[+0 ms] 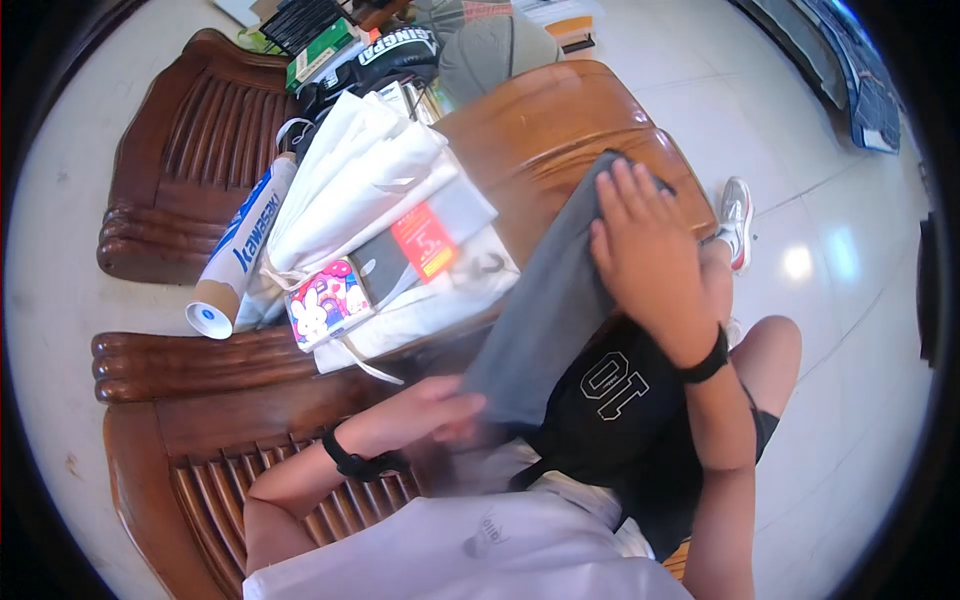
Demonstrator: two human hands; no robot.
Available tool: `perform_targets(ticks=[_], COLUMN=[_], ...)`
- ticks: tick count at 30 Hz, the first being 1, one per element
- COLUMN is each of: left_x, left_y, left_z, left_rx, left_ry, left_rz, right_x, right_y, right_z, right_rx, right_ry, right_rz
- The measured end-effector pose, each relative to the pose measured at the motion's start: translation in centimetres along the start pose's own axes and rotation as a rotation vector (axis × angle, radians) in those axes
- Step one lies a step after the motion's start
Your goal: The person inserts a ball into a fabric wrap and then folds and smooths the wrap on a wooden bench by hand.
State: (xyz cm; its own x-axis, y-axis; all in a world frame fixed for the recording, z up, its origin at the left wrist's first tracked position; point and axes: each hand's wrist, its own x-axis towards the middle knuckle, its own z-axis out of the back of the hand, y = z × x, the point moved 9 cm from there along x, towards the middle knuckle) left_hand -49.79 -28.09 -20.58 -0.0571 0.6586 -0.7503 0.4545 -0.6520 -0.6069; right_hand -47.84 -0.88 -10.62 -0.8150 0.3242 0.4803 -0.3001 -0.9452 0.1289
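A long folded piece of grey cloth point(545, 300) lies slantwise over the wooden seat and the person's lap. At its lower left end my left hand point(450, 408) grips the edge, fingers closed on it and slightly blurred. My right hand point(640, 240) rests on the upper right end, its fingers stretched out over the cloth. Both wrists wear black bands. Under the cloth, black shorts with a "10" print point(615, 385) show.
White cloth bags point(350, 180), a red card point(424, 242) and a colourful rabbit-print box point(328, 303) lie left of the grey cloth. Beside them leans a Kawasaki tube point(240, 245). Books point(322, 52) and a grey bag point(495, 50) stand behind. Wooden chairs point(200, 150) are at the left.
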Motion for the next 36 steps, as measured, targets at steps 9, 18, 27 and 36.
perform_targets(ticks=[9, 18, 27, 36], left_x=[3.3, 12.7, 14.2, 14.8], left_y=[-0.9, -9.1, -12.8, -4.0], left_z=[0.6, -14.7, -23.2, -10.2], left_rx=[0.046, 0.141, 0.084, -0.069], left_ry=[-0.236, -0.104, 0.224, 0.121], left_rz=[-0.186, -0.531, -0.661, -0.223], right_x=[-0.7, 0.1, 0.1, 1.7], right_y=[-3.9, -15.1, -16.3, -10.4], right_z=[-0.3, -4.1, -5.7, -2.2], right_rx=[0.085, 0.484, 0.724, 0.219], right_ry=[-0.15, 0.107, 0.164, -0.259], right_rz=[-0.122, -0.477, -0.355, -0.139])
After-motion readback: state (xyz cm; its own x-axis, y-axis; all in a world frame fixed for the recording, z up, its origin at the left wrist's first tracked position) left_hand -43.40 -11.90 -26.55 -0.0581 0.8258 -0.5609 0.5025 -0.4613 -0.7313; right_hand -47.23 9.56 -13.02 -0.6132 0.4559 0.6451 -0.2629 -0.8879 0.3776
